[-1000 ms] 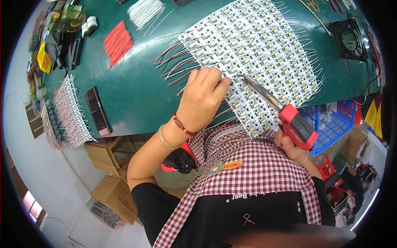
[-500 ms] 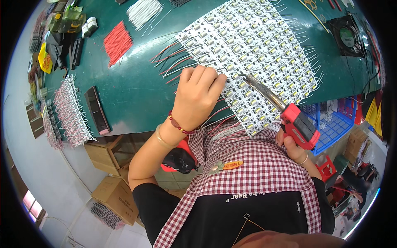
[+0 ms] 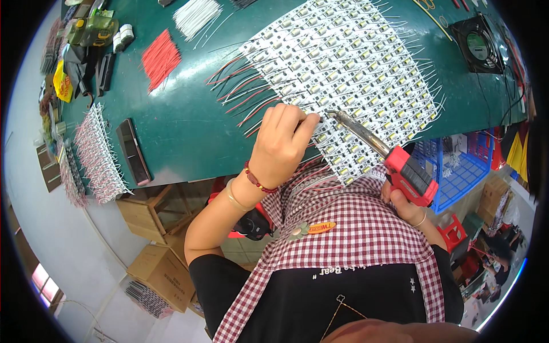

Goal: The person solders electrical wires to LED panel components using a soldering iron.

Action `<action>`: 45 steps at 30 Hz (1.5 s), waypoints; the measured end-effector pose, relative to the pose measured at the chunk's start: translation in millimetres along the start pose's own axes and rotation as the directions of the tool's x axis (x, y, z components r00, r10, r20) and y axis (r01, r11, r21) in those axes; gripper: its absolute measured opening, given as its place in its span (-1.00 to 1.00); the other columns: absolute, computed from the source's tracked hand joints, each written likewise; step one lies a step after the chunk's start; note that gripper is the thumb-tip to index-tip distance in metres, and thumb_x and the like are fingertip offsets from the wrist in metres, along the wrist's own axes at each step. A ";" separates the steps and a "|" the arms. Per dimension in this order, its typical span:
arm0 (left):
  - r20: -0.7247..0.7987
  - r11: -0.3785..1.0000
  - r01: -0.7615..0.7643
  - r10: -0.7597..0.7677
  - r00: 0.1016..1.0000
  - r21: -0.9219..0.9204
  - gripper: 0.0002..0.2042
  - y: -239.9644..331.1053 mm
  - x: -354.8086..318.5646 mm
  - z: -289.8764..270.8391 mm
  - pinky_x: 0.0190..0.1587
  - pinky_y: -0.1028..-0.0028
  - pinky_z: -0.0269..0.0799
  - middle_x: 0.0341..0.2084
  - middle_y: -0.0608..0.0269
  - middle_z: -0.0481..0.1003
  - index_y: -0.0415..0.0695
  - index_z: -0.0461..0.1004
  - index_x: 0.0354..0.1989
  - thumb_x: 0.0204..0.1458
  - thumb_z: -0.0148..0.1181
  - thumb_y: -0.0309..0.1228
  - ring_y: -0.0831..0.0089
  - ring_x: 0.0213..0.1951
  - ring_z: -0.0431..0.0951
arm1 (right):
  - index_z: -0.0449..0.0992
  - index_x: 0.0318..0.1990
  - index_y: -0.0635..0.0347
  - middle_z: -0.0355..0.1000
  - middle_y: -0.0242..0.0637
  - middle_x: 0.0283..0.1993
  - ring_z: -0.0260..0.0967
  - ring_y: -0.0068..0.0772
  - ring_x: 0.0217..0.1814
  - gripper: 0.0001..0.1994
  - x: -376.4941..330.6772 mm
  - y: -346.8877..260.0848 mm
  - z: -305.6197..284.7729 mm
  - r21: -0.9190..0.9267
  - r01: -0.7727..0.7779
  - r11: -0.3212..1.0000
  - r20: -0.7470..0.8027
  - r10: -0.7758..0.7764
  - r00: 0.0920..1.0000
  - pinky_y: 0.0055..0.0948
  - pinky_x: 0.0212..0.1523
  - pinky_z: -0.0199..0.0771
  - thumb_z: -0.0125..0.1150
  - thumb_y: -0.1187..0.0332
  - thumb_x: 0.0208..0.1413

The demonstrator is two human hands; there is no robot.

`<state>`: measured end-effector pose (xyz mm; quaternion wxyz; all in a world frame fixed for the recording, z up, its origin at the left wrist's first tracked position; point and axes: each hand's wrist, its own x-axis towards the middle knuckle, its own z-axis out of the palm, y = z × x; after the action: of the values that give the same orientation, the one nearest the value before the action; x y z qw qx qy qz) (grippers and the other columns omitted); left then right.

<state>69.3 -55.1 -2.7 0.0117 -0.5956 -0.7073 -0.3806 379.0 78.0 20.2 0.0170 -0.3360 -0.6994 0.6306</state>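
My left hand (image 3: 281,138) is closed in a pinch at the left edge of a large panel of white LED circuit boards (image 3: 354,63). What lies between its fingertips is hidden; loose red and black wires (image 3: 243,94) stick out beside it. My right hand (image 3: 405,207) is wrapped round the grip of a red and black soldering gun (image 3: 409,174). The gun's dark bent tip points left and rests on or just over the boards, close to my left fingertips. Thin wires fringe the panel on both sides, and its near corner reaches my checked apron (image 3: 349,228).
On the green table (image 3: 189,126) lie a red wire bundle (image 3: 161,60), a white wire bundle (image 3: 197,17), a phone (image 3: 134,151) and a stack of wired boards (image 3: 100,154). A black fan (image 3: 479,48) stands at the far right. A blue crate (image 3: 457,174) sits below the table's right edge.
My left hand has shifted slightly right and nearer to me along the panel's edge. The soldering gun has moved a little left and down. The panel has slid slightly leftward.
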 end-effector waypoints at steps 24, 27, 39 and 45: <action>0.021 1.000 -0.009 0.009 1.000 0.021 -0.74 -0.1 0.9 1.8 -0.33 0.36 0.31 -0.45 0.22 0.35 -0.23 0.55 -0.25 -0.19 0.18 -0.68 0.29 -0.40 0.37 | 0.57 -0.28 0.30 0.52 -0.09 -0.33 0.50 0.02 -0.36 -0.76 8.5 6.1 -0.1 -0.295 0.239 0.925 0.033 -0.241 0.970 -0.21 -0.36 0.49 0.28 0.53 -0.21; 0.009 1.000 -0.014 0.014 1.000 0.012 -0.73 -1.7 1.1 2.8 -0.33 0.36 0.30 -0.45 0.22 0.35 -0.23 0.55 -0.25 -0.19 0.18 -0.68 0.29 -0.40 0.37 | 0.57 -0.28 0.30 0.52 -0.10 -0.34 0.49 0.01 -0.36 -0.78 10.0 2.2 4.9 -0.232 0.200 0.952 -0.024 -0.211 0.977 -0.22 -0.37 0.48 0.27 0.52 -0.18; 0.011 1.000 -0.023 0.023 1.000 0.000 -0.72 -2.7 0.7 4.0 -0.33 0.36 0.31 -0.46 0.21 0.34 -0.25 0.54 -0.24 -0.21 0.17 -0.69 0.29 -0.41 0.37 | 0.57 -0.30 0.29 0.51 -0.12 -0.33 0.48 -0.07 -0.36 -0.81 13.6 4.1 1.8 -0.198 0.173 0.965 0.068 -0.162 0.984 -0.27 -0.37 0.45 0.26 0.48 -0.14; 0.015 1.000 -0.024 0.024 1.000 0.010 -0.74 -3.1 1.0 3.4 -0.34 0.36 0.31 -0.46 0.21 0.33 -0.26 0.53 -0.25 -0.19 0.15 -0.66 0.29 -0.42 0.37 | 0.58 -0.28 0.27 0.53 -0.14 -0.34 0.51 -0.10 -0.35 -0.80 9.4 6.0 -2.7 -0.204 0.157 0.966 -0.001 -0.161 0.987 -0.30 -0.34 0.48 0.26 0.45 -0.13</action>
<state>67.9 -52.5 -6.2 0.0142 -0.6067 -0.7022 -0.3724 375.7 84.8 11.6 0.0395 -0.2844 -0.7846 0.5495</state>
